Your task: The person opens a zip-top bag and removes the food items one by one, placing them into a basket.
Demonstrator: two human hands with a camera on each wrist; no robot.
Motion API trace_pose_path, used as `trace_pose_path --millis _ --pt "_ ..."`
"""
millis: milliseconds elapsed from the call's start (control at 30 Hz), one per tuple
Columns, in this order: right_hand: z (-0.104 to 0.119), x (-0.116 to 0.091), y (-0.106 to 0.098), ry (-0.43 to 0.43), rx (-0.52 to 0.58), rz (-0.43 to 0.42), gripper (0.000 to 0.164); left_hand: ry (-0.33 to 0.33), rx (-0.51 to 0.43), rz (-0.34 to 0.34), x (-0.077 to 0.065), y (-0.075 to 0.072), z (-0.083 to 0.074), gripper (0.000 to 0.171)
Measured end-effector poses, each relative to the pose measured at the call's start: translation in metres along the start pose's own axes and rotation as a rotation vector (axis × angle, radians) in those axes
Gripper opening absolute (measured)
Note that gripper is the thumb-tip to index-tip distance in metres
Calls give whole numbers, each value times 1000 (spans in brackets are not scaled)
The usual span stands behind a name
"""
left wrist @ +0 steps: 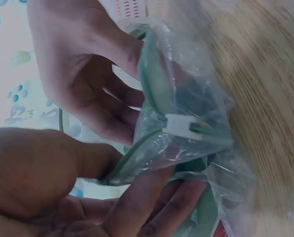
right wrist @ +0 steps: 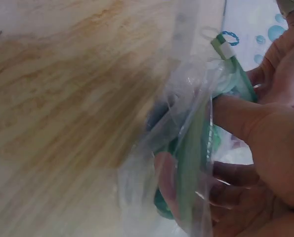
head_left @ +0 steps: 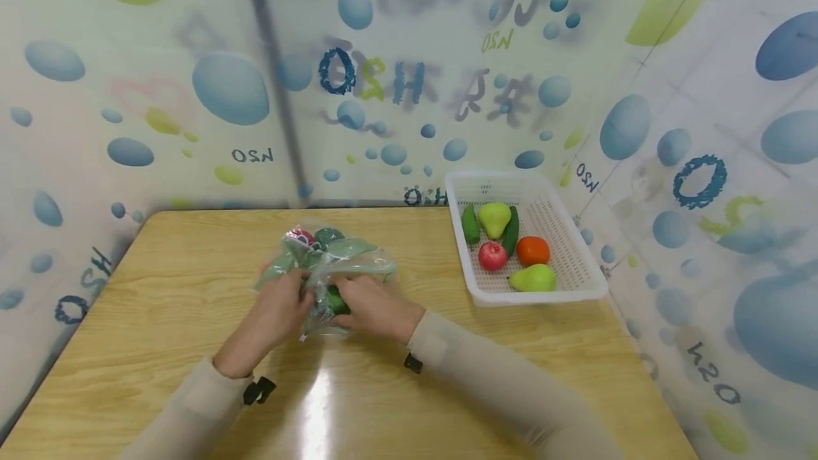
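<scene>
A clear zip bag [head_left: 354, 261] with green zip strips stands on the table, a red item [head_left: 300, 236] and a dark green item [head_left: 329, 236] showing through it. Both hands are at its mouth. My left hand [head_left: 276, 307] pinches one edge between thumb and fingers, beside the white zip slider [left wrist: 181, 126]. The right hand [head_left: 377, 307] grips the opposite edge, its thumb on one side of the plastic and fingertips on the other. Between the hands a green item [head_left: 335, 300] shows at the bag. In the right wrist view the bag's green strip [right wrist: 189, 173] runs past the right fingers.
A white plastic basket [head_left: 473, 282] stands at the back right. In it lie pears [head_left: 533, 278], a red apple-like fruit [head_left: 493, 256], an orange-red round fruit [head_left: 532, 251] and cucumber-like green vegetables [head_left: 510, 231]. Patterned walls border the wooden table [head_left: 160, 289].
</scene>
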State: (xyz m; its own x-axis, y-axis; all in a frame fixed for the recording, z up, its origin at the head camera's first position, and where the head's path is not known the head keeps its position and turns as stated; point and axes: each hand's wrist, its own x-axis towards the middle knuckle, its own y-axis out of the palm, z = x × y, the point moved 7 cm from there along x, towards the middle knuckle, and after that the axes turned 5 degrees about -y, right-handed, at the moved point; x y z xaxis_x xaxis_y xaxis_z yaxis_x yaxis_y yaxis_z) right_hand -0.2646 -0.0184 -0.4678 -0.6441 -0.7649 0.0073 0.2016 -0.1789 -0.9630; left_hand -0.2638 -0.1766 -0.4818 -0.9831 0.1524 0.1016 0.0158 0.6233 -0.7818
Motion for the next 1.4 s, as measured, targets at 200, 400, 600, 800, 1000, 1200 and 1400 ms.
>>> trace_pose_path --millis 200,400,600,800,1000,1200,1400 --pt "-1 2 4 -14 46 -4 88 -69 12 92 -9 -14 -37 45" --pt "-4 1 5 -18 120 4 82 -93 33 128 -8 -12 -39 38" --pt "-5 1 3 -19 143 19 83 -87 54 126 -7 -12 -40 36" --pt "-6 -2 -5 -18 143 28 74 -99 41 124 -7 -13 -38 43" --pt "-6 -8 -18 -15 115 -24 77 -79 52 81 -5 -15 -38 43" --pt "-3 -18 -31 -40 28 -43 62 -158 78 92 -3 -15 -35 54" --pt "1 -27 -46 -55 19 -57 57 -160 139 22 -3 -23 -35 50"
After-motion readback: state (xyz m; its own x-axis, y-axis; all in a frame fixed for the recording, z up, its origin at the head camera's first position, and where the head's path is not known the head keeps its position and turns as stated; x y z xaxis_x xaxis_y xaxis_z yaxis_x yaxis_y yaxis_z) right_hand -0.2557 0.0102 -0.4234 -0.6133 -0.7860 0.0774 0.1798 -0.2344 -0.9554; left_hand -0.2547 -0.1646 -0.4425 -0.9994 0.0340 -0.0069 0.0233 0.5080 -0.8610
